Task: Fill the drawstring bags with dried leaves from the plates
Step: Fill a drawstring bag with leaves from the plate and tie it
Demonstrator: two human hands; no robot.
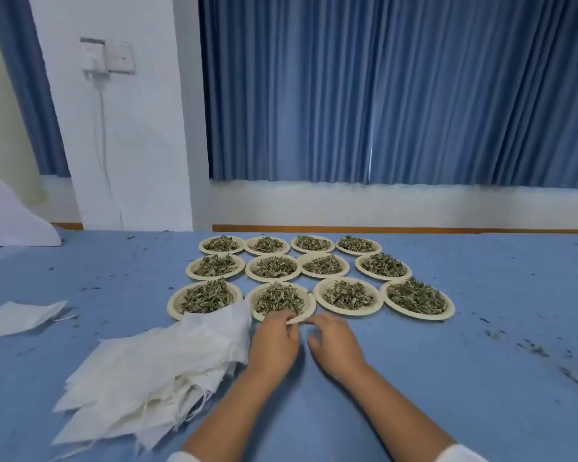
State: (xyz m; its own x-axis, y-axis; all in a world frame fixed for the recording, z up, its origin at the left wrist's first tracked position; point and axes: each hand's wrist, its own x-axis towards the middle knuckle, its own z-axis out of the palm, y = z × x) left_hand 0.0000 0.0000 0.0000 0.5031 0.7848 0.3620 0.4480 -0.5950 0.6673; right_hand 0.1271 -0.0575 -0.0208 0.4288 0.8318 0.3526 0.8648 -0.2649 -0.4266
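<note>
Twelve plates (417, 317) heaped with dried leaves (347, 295) sit in three rows on the blue counter (447, 378); the white drawstring bags (167, 361) are piled just left of the front row; the left hand (274, 341) pinches the near rim of the second front plate (310, 308); the right hand (334, 345) lies beside it, fingers (321, 323) loosely curled, holding nothing.

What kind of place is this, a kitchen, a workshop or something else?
Probably a plain workroom set up for packing by hand, not a kitchen: a wide blue-covered table, twelve plates of dried leaves laid in rows, a pile of white bags beside them, and blue curtains behind.
</note>
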